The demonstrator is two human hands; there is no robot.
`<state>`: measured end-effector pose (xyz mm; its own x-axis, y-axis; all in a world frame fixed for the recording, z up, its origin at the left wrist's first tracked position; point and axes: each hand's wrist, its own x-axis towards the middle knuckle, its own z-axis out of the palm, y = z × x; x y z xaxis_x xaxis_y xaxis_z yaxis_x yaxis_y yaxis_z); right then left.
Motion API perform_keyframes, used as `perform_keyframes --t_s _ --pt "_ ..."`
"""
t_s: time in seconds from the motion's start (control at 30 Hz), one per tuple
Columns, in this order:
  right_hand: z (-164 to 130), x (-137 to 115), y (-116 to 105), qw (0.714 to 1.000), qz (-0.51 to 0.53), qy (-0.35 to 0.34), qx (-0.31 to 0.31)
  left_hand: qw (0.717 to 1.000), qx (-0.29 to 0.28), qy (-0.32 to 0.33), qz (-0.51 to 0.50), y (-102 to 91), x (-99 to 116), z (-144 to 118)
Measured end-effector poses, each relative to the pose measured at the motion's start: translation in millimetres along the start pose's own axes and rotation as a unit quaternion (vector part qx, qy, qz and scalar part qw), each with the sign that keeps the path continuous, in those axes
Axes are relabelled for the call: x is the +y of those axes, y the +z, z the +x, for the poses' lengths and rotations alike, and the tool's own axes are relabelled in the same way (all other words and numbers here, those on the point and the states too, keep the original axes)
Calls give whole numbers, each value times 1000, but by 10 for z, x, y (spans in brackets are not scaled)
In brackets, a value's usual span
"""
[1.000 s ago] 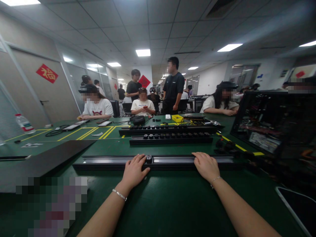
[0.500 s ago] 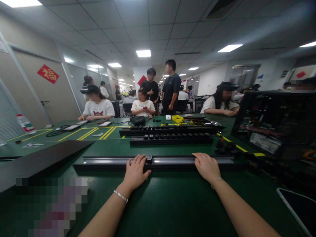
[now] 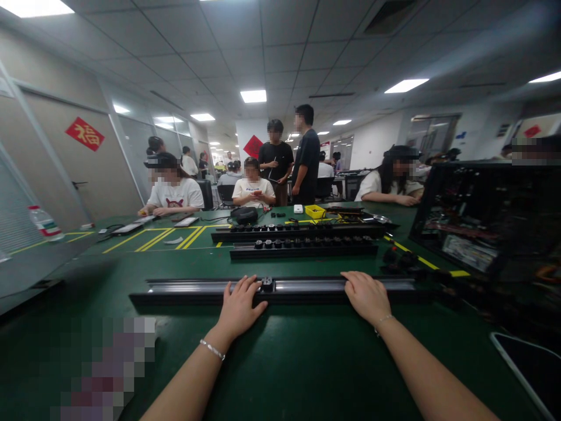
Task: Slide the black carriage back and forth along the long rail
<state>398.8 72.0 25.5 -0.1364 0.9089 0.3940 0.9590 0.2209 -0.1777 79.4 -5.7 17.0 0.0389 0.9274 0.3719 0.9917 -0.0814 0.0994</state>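
Observation:
A long black rail with a bright inner channel lies crosswise on the green table in front of me. My left hand is closed over its left-middle part, fingers across the top and thumb along the front side. A small black block with a light top sits in the channel, just right of my left fingertips. Further right, my right hand is closed over the same rail, fingers reaching over its top. The right thumb is hidden.
Two black rails carrying several round parts, a nearer one and a farther one, lie beyond. A yellow tray stands behind them. An open black computer case is at right, a water bottle at far left. Co-workers sit across the table.
The small block has shifted slightly right along the channel, away from my left fingers. The dark flat panel at the left has moved left, mostly out of view. My hands stay nearly still.

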Motion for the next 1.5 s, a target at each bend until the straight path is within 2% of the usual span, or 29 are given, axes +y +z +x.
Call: perform_keyframes --t_s 0.67,0.97,1.5 --pt "0 4 0 1000 -4 9 -13 1000 -18 -3 6 -11 4 6" --pt "3 1 -5 1000 5 7 -13 999 -25 43 -14 -21 109 -9" --pt "12 14 23 1000 4 3 -7 998 -30 41 -32 -14 67 -4"
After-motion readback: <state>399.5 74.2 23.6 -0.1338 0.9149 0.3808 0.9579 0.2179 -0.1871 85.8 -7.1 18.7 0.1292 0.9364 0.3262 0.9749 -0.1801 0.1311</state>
